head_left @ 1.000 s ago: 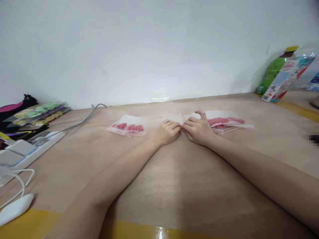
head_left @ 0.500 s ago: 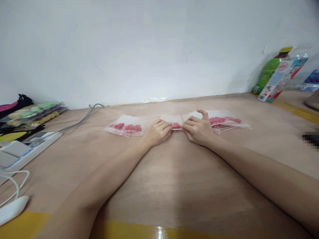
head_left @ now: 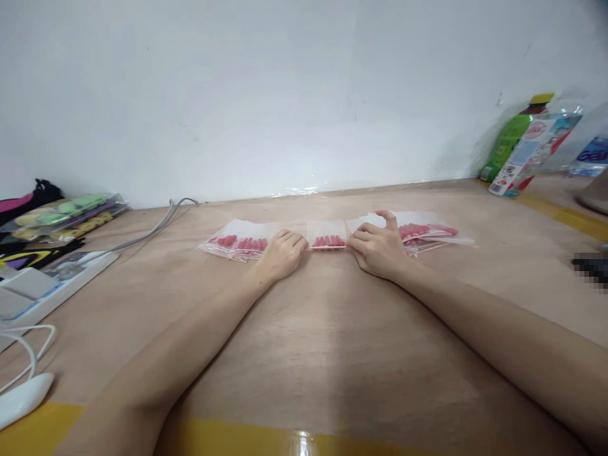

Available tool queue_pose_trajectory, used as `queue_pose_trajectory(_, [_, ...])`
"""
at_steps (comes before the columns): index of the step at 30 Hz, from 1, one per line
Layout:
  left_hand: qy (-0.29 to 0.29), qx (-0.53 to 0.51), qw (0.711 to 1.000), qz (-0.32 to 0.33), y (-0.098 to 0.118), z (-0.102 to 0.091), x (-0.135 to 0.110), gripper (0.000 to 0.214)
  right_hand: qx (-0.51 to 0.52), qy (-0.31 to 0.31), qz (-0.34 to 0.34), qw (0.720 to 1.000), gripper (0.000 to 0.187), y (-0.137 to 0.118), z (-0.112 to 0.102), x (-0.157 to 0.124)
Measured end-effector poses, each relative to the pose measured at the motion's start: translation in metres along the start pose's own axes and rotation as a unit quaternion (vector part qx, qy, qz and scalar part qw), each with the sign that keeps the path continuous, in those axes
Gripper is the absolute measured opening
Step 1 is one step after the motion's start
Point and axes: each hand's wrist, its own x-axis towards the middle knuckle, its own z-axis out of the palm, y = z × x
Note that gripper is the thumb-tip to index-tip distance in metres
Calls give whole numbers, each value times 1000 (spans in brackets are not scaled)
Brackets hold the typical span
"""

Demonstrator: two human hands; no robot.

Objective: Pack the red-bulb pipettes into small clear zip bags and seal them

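Note:
Between my hands lies a small clear plastic bag (head_left: 327, 229) with several red finger-like pieces in it, its near edge facing me. My left hand (head_left: 284, 254) has its fingers curled at the near left corner of this bag. At the near right corner, my right hand (head_left: 377, 248) pinches the edge, with the index finger raised and bent. A pile of similar bags (head_left: 237, 240) with red pieces lies beside my left hand, partly behind it. Beyond my right hand spreads another pile of such bags (head_left: 430, 232). The fingertips of both hands are mostly hidden.
A white power strip (head_left: 71, 278) with a grey cable (head_left: 156, 228) lies at the left, near a white computer mouse (head_left: 23, 400). Packets of coloured pieces (head_left: 71, 215) sit at the far left. A green bottle (head_left: 508, 142) and a printed pouch (head_left: 534, 155) stand at the back right.
My left hand has slid left along the bag's near edge to its corner, uncovering more red pieces. My right hand stays at the right corner.

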Motion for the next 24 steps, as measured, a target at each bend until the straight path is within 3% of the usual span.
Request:
queue_pose_trajectory(8, [-17,-96,995,-11,1,-8,-2,29,-18,-27,-39,999,16,-3,0,4])
queue_pose_trajectory(10, [-27,-96,994,-52,-1,-16,-3,46,-12,-35,-36,999,18,-5,2,5])
queue_pose_trajectory(12, [-70,-69,989,-114,-7,-24,-4,55,0,-35,-15,999,20,-4,5,5])
queue_pose_trajectory(14, [-157,-28,970,-183,-18,-30,-7,48,29,-25,15,999,22,1,5,5])
queue_pose_trajectory(18, [-363,36,874,-320,-40,-33,-17,52,90,17,114,989,25,22,-6,3])
queue_pose_trajectory(20, [-394,45,850,-346,-46,-32,-20,51,105,60,176,977,21,36,-19,1])
queue_pose_trajectory(24, [-373,19,871,-320,-40,-30,-17,47,96,127,262,952,10,64,-49,-18])
